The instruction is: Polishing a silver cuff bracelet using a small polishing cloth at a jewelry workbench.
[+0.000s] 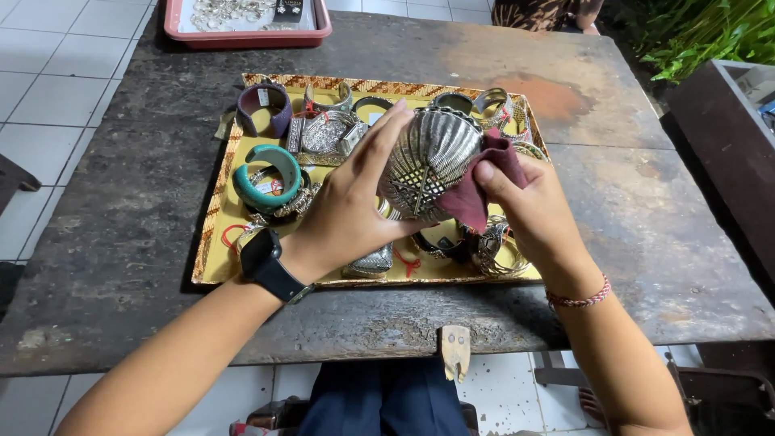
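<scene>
Over the yellow tray [211, 242], my left hand [347, 210] grips the big silver cuff [428, 157] w/ right hand [533, 211] at 3 o'clock pinching a dark red cloth [476, 198] on it, rubbing prob half done, other bangles [266, 179] untouched.

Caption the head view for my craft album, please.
Left hand holds a silver cuff while right hand presses a maroon cloth against it above a bracelet tray.

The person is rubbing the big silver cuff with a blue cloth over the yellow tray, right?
Not quite: the cloth is dark red, not blue. The head view shows the right hand pressing it against the big silver cuff, which the left hand holds above the yellow tray of bracelets.
</scene>
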